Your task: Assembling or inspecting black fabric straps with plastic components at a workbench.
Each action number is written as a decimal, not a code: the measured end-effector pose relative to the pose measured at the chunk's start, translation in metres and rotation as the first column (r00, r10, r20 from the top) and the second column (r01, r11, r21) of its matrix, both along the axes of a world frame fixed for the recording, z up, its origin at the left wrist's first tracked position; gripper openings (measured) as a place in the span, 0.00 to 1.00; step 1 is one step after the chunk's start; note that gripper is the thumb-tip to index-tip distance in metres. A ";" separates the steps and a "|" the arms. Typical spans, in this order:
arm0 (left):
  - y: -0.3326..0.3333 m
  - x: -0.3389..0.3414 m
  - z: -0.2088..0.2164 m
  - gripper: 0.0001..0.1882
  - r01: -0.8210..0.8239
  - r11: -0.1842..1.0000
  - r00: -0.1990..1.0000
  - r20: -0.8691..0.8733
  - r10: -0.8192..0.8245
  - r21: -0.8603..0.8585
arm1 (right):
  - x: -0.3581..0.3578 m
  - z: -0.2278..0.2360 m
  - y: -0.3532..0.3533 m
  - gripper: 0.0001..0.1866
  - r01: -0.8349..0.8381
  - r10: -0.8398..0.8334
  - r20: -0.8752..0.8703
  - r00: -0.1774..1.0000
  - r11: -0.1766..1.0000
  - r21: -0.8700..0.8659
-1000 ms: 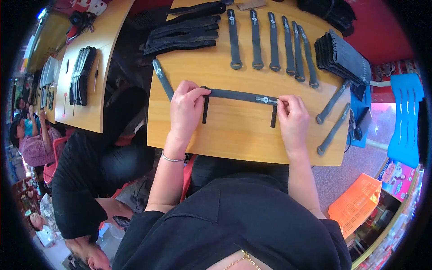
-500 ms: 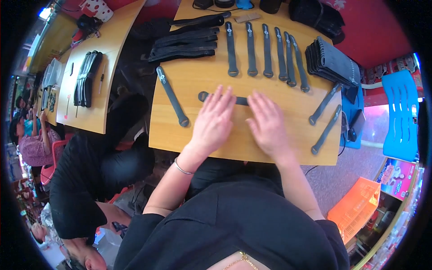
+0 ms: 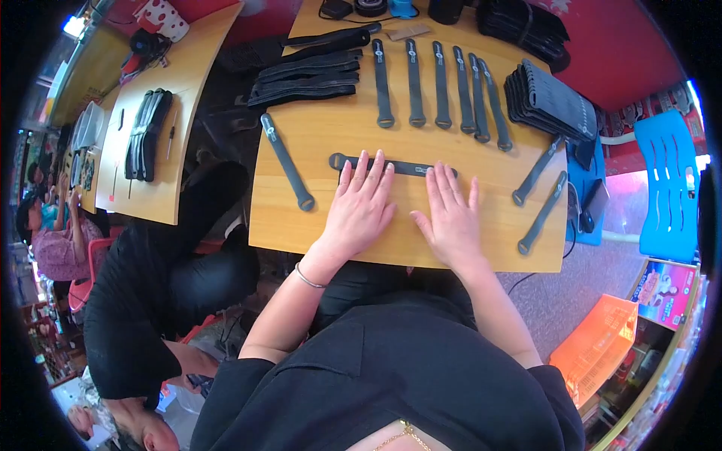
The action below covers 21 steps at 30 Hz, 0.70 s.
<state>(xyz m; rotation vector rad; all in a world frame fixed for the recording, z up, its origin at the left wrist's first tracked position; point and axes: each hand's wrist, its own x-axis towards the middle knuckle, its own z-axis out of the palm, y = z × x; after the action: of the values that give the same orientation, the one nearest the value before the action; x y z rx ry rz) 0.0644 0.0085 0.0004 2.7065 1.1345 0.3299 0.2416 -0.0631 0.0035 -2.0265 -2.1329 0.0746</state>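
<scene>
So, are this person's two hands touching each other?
Apart. The head view shows bare wooden tabletop and part of a dark strap between left hand and right hand.

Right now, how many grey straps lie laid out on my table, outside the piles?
10: one strap at your left hand and right hand, another strap farther left, six straps in the far row, two straps on the right. The piles may hide more.

Strap (image 3: 407, 167), frame centre: dark grey, pale print. Desk (image 3: 301, 234): yellowish tan. Basket (image 3: 598, 347), lower right: orange. Slotted panel (image 3: 665, 188), right edge: blue. Container (image 3: 163, 20), upper left: red-and-white dotted. Shirt (image 3: 451, 376), bottom: black.
</scene>
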 end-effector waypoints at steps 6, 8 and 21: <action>-0.001 0.000 -0.001 0.32 -0.009 1.000 0.999 -0.039 0.010 0.022 | 0.010 -0.002 -0.006 0.39 0.012 -0.012 -0.011 1.000 1.000 0.009; -0.001 0.000 -0.002 0.32 -0.008 0.999 0.999 -0.042 0.010 0.032 | 0.010 -0.002 -0.006 0.39 0.015 -0.015 -0.023 1.000 1.000 0.010; -0.001 0.003 0.005 0.33 0.021 0.999 0.999 -0.047 -0.022 -0.030 | 0.014 -0.001 -0.009 0.38 0.000 0.005 -0.119 0.993 0.999 0.039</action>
<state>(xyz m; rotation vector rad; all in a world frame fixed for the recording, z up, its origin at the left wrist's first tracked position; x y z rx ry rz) 0.0676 0.0075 0.0056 2.7127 1.1132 0.2453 0.2559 -0.0726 0.0025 -1.9460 -2.0487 0.1500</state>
